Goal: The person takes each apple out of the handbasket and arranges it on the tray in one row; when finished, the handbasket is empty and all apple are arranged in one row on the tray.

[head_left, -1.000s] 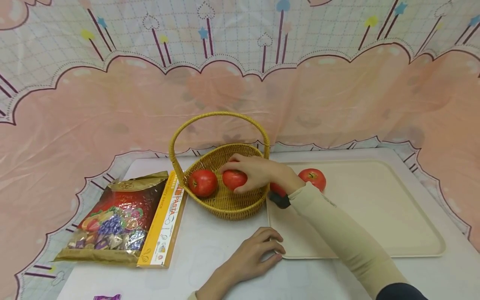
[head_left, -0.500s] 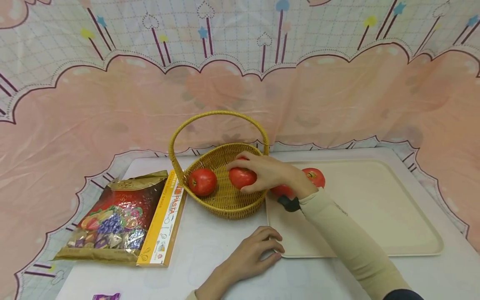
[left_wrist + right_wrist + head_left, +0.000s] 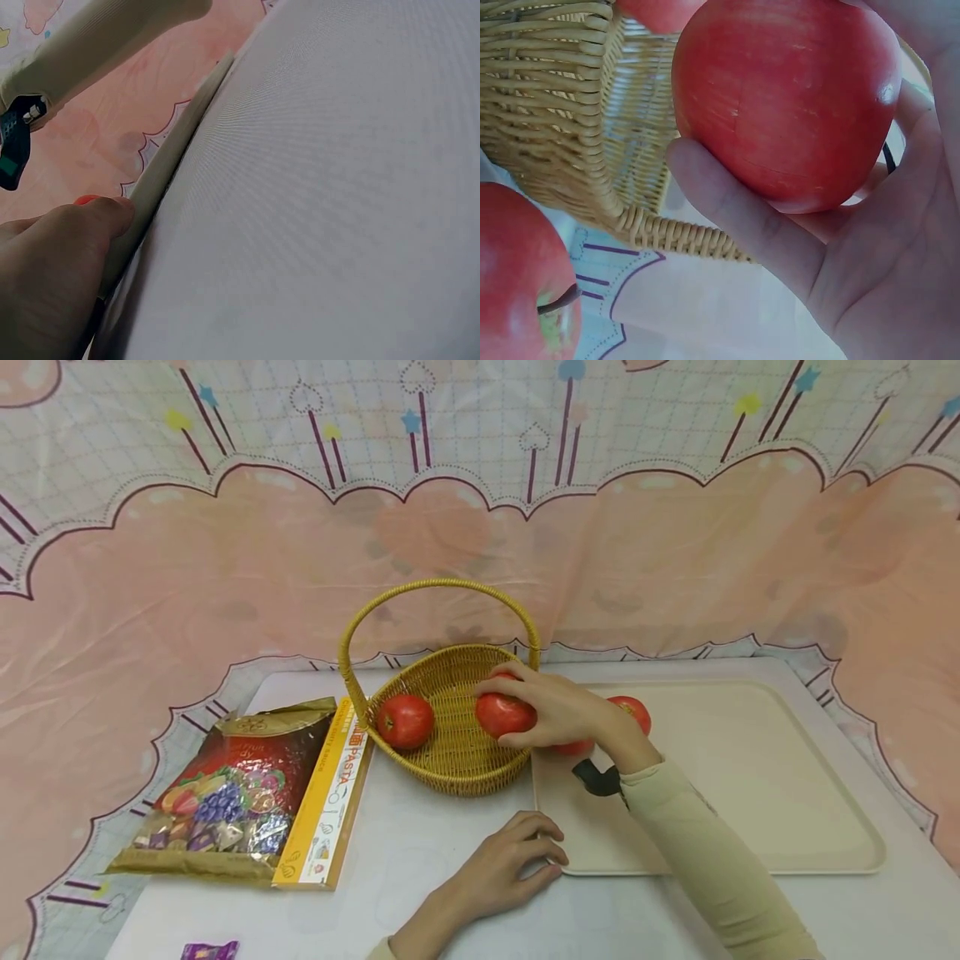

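My right hand (image 3: 562, 706) grips a red apple (image 3: 504, 712) above the right side of the yellow wicker basket (image 3: 465, 783). In the right wrist view, thumb and fingers curl round that apple (image 3: 787, 105), clear of the woven rim (image 3: 592, 112). Another red apple (image 3: 406, 722) lies in the basket's left part. On the beige tray (image 3: 750, 793) sits an apple (image 3: 633, 712), and one more apple (image 3: 574, 747) shows partly behind my right wrist. My left hand (image 3: 506, 864) rests at the tray's near left corner, fingers loosely bent on its edge.
Left of the basket lie a long yellow-and-white pasta box (image 3: 330, 802) and a shiny bag of fruit candy (image 3: 232, 793). A small purple wrapped candy (image 3: 210, 951) is near the front edge. The basket's tall handle (image 3: 438, 583) arches over it. A patterned cloth hangs behind the table.
My right hand has moved to the right with the apple, from the basket's middle toward its right rim. My left hand stays at the tray corner.
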Demonstrator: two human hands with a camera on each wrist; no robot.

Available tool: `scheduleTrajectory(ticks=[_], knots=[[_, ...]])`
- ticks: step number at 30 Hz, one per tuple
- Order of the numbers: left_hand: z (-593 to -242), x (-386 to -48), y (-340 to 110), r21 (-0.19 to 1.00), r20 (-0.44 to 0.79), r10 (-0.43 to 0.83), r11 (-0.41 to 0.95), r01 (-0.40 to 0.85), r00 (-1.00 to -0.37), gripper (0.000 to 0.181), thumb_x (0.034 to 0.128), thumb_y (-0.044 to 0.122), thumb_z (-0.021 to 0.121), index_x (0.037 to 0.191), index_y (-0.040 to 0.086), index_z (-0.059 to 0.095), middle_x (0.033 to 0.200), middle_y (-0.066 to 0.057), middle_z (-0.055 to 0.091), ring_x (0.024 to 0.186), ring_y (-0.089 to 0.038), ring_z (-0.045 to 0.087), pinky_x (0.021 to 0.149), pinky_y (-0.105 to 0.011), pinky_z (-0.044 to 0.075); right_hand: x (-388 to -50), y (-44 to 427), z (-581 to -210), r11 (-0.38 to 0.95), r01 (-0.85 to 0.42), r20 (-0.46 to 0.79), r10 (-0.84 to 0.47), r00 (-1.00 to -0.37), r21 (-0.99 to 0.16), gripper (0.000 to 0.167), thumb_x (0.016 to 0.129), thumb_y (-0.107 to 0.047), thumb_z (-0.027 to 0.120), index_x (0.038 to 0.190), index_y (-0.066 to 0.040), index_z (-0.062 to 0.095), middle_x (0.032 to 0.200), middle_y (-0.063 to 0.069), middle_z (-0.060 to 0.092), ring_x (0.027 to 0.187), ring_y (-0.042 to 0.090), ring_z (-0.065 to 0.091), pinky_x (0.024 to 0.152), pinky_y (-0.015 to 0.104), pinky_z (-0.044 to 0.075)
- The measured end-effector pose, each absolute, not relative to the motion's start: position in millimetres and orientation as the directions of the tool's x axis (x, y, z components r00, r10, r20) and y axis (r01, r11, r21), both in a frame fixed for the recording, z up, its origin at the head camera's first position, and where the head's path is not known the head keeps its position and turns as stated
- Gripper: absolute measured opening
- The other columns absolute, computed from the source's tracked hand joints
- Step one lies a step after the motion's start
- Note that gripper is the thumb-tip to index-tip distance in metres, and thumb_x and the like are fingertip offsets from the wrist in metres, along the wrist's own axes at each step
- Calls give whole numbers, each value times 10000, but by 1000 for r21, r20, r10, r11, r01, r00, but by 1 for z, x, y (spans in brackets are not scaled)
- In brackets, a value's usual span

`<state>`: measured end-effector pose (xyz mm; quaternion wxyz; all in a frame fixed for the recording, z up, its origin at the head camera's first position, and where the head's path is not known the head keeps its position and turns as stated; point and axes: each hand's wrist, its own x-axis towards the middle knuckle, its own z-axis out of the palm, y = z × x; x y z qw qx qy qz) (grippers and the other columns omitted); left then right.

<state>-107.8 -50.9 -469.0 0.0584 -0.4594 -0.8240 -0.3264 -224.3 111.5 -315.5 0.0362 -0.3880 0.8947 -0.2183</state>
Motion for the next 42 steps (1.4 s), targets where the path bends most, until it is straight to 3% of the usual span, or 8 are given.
scheduleTrajectory(ticks=[11, 23, 33, 42], knots=[[-468, -107, -52, 487, 393, 713, 374, 789, -581, 70, 917, 276, 616, 966, 269, 665, 1170, 104, 554, 1184, -30, 452, 989, -199, 428, -213, 131, -315, 631, -584, 118, -622, -774, -510, 573, 795, -431, 715, 1305, -428, 455, 1411, -90, 349, 1133, 243, 536, 912, 485, 489], [-468, -108, -51, 489, 395, 720, 362, 794, -571, 83, 925, 280, 603, 980, 270, 665, 1182, 97, 554, 1192, -36, 451, 984, -203, 429, -208, 154, -323, 632, -568, 160, -583, -797, -527, 596, 794, -419, 730, 1326, -360, 468, 1444, -56, 337, 1146, 281, 540, 907, 499, 490], [-468, -108, -51, 471, 405, 723, 360, 806, -560, 79, 922, 271, 607, 976, 268, 665, 1178, 93, 556, 1189, -39, 453, 987, -207, 430, -207, 173, -329, 624, -571, 202, -561, -803, -533, 592, 788, -452, 725, 1315, -379, 465, 1432, -21, 366, 1138, 275, 552, 914, 503, 491], [-468, -107, -51, 477, 404, 719, 362, 801, -566, 74, 919, 268, 610, 970, 267, 664, 1176, 97, 553, 1183, -40, 455, 985, -192, 422, -207, 195, -330, 645, -505, 191, -495, -848, -573, 628, 774, -424, 750, 1327, -344, 463, 1417, -27, 369, 1195, 297, 503, 917, 549, 481]])
